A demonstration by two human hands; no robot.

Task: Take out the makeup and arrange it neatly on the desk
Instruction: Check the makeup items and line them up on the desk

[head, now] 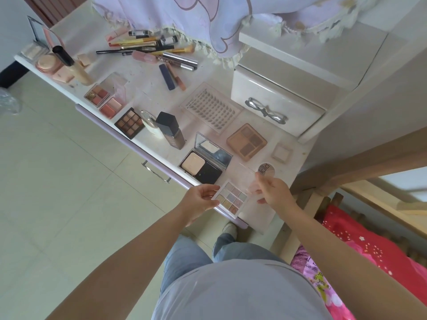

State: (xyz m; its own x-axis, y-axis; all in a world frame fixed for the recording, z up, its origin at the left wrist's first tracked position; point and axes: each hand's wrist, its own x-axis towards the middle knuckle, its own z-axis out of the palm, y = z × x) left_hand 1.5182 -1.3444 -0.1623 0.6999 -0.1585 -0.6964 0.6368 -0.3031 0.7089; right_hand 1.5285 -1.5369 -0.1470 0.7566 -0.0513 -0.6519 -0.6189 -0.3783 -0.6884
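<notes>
A pale nine-pan eyeshadow palette (pixel 231 196) with a clear lid (pixel 248 179) hangs over the near edge of the white desk (pixel 147 88). My left hand (pixel 199 199) grips its left side. My right hand (pixel 271 190) pinches the raised clear lid. Laid out on the desk are a black powder compact (pixel 203 166), a tan four-pan palette (pixel 246 142), a lash tray (pixel 211 107), a dark foundation bottle (pixel 171 130), a brown nine-pan palette (pixel 129 123) and pink blush palettes (pixel 104 98).
Brushes, pencils and tubes (pixel 147 46) lie in a heap at the back under a fringed purple cloth (pixel 208 21). A white drawer box (pixel 275 105) stands at the right. A small square pan (pixel 282 152) and round compact (pixel 265 169) lie nearby. A red bedspread (pixel 369 248) lies to the lower right.
</notes>
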